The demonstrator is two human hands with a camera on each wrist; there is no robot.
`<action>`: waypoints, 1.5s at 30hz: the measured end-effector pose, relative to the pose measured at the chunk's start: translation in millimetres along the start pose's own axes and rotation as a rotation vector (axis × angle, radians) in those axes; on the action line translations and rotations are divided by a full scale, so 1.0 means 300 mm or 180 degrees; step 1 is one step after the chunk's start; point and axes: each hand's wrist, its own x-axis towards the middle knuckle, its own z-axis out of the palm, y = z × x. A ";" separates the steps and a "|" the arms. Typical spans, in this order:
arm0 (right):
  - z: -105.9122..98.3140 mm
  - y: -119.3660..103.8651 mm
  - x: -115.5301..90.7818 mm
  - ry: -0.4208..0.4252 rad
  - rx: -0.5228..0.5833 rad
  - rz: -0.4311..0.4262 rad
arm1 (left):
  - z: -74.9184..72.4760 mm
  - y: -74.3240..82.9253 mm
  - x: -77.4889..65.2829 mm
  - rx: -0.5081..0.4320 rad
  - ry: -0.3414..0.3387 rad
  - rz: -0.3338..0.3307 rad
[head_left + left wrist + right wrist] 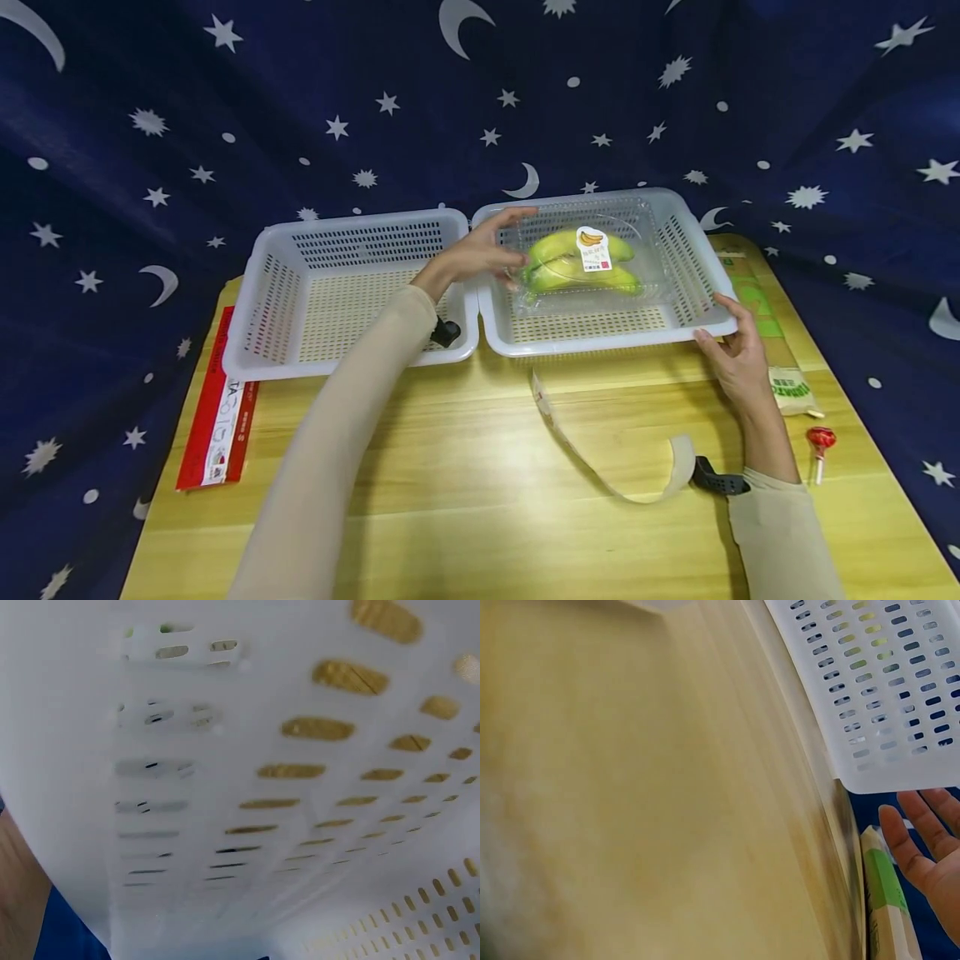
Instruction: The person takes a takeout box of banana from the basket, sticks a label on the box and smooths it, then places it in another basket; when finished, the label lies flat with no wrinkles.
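Note:
A clear plastic box [652,287] with green-yellow bananas [562,275] and a white label [595,250] lies in the right white basket [585,340]. My left hand [483,254] reaches across that basket's left rim, its fingers spread at the box's left end. Whether they press on the box is unclear. At the right basket's front right corner, my right hand [738,358] touches the rim with thumb and forefinger apart. The right wrist view shows that hand's fingers [928,825] extended just under the corner. Slotted basket wall [300,750] fills the left wrist view.
Beside it stands the left white basket [360,321], over a red packet [206,425]. A beige and green packet [787,379] and a red lollipop [821,437] lie at the right. A pale strap [678,462] trails from the right wrist across the wooden table [525,517]. A star-patterned curtain [420,100] hangs behind.

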 end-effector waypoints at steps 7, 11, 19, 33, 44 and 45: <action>-0.008 0.007 0.003 0.0038 -0.0050 0.0057 | 0.016 0.012 0.016 -0.0004 0.0036 -0.0143; -0.006 0.004 0.001 -0.0007 0.0007 0.0018 | 0.025 0.015 0.024 0.0018 -0.0018 -0.0187; 0.003 -0.006 -0.005 0.0048 0.0011 0.0012 | 0.038 0.015 0.030 -0.0020 -0.0116 -0.0204; 0.004 -0.007 -0.006 0.0005 0.0029 0.0038 | 0.056 0.035 0.024 0.0514 -0.0195 -0.0513; -0.010 0.007 -0.003 0.0009 0.0048 0.0060 | 0.062 0.047 0.024 0.0976 -0.0157 -0.0688; -0.010 0.008 -0.002 0.0006 0.0045 0.0059 | 0.063 0.047 0.025 0.1025 -0.0153 -0.0702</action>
